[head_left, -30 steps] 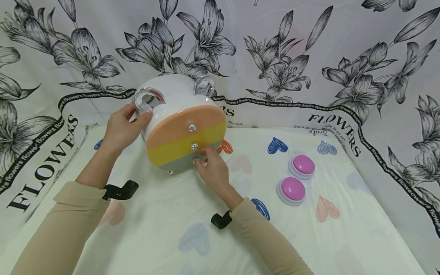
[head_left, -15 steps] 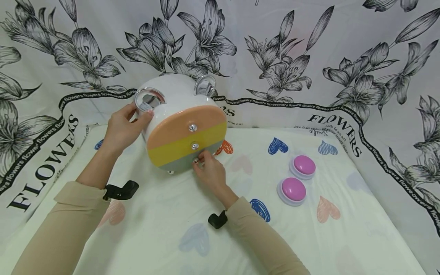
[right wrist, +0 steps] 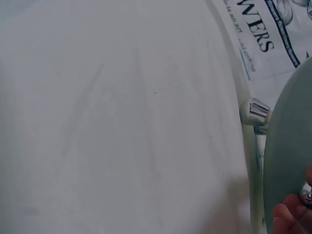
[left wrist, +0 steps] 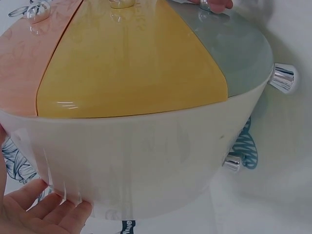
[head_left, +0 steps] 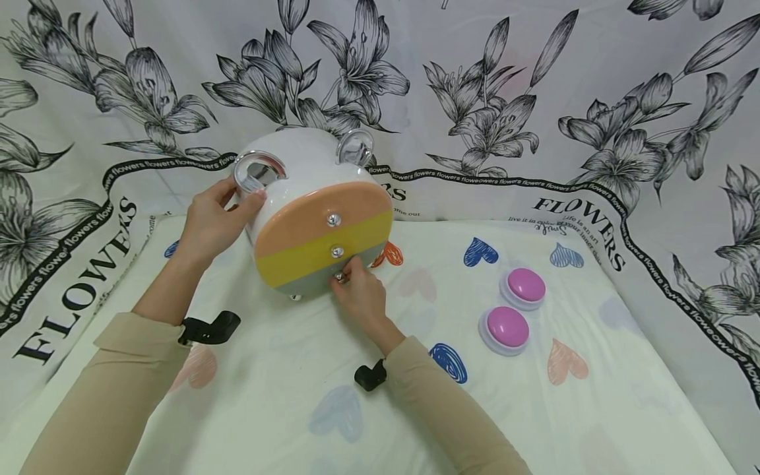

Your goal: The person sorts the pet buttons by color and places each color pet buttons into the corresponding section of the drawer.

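Observation:
A white rounded drawer box (head_left: 297,155) stands on the bed-like cloth in the head view, its front banded by an orange drawer (head_left: 297,221), a yellow drawer (head_left: 297,254) and a green drawer (head_left: 309,285). Each band carries a silver knob. My left hand (head_left: 214,221) grips the box's upper left side, below a silver ring-shaped ear (head_left: 258,170); its fingers (left wrist: 56,212) lie against the white shell. With thumb and fingers my right hand (head_left: 363,293) pinches the green drawer's knob (head_left: 340,277), which is partly hidden.
Two pink round push lights (head_left: 526,285) with pale rims lie to the right of the box. A heart-print cloth (head_left: 267,409) covers the surface, and a flower-print curtain (head_left: 475,132) hangs behind. Small silver feet (left wrist: 283,78) support the box.
My right hand has shifted slightly left, and its fingers have come closer together around the lowest knob. The left hand and the box look unmoved.

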`<state>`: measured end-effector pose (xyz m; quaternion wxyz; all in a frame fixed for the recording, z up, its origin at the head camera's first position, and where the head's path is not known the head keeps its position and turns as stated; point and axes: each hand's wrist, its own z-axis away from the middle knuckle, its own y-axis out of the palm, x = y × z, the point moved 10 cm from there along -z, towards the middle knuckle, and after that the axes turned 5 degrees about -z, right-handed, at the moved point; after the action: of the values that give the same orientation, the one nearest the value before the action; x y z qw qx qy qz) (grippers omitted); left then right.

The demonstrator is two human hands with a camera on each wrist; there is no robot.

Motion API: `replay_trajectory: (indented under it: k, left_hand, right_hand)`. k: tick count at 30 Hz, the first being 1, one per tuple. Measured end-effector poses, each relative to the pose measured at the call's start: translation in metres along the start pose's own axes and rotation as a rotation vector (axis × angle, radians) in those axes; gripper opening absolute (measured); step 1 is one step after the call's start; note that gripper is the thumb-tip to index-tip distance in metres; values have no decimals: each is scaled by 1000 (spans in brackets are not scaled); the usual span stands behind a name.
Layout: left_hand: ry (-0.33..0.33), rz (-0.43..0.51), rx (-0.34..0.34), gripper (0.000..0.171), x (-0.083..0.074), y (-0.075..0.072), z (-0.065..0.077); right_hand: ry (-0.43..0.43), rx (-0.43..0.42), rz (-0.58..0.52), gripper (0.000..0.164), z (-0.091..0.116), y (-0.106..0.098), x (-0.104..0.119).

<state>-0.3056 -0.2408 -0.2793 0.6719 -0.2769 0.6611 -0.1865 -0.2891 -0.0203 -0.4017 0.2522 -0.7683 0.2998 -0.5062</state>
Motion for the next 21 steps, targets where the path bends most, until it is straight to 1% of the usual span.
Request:
replay_trajectory:
  k: [5, 12, 17, 21]
  left_hand:
    - [9, 2, -3, 76, -1, 0, 0]
    - [-11, -4, -3, 77, 0, 0, 0]
    - [-23, -2, 0, 78, 1, 1, 0]
    - [-25, -1, -1, 78, 1, 1, 0]
  right_hand:
    - [-5, -15, 13, 26, -1, -2, 1]
    - [-5, -15, 28, 25, -3, -2, 1]
    - [6, -4, 34, 24, -1, -3, 0]
    - [-3, -8, 48, 23, 2, -5, 0]
